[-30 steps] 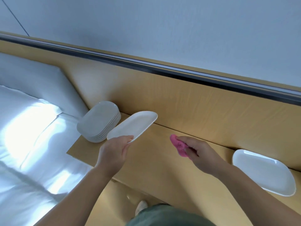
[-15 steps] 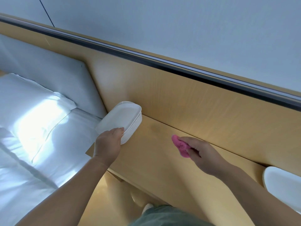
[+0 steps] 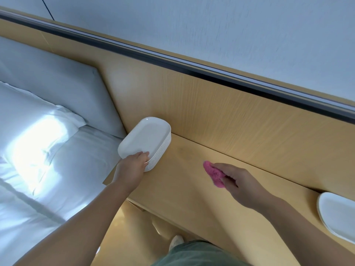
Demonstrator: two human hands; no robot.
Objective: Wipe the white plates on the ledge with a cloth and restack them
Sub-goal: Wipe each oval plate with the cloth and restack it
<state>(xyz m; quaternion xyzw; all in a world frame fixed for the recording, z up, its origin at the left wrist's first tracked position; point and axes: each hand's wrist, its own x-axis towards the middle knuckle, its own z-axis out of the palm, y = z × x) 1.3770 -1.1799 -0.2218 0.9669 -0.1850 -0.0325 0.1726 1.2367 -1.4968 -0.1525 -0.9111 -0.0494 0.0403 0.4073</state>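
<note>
Fingers of our left hand (image 3: 132, 167) curl together over the near rim of the top plate (image 3: 148, 135). It is the uppermost of a stack of glossy white oblong plates (image 3: 161, 156) that runs away from the fingertips toward the upright wooden back panel (image 3: 230, 104). The thumb is hidden, so we cannot tell whether it pinches from below. We judge that the grip sits at that near end so the plate can be squared on the pile without reaching across it. The stack stands at the left end of the light wooden ledge (image 3: 192, 198), just beside the white bed (image 3: 38, 150), which leaves bare wood between our two hands as working room. Our right hand (image 3: 242, 183) is well to the right of those fingers. Its own fingers are clamped on a bunched pink cloth (image 3: 213, 172), whose free end pokes out beyond the fingertips, ready for a wipe. We cannot tell whether the cloth touches the wood. Further right of that hand, another white plate (image 3: 338, 214) lies flat on the ledge, well apart from the pile. We read this as the restacking step.
</note>
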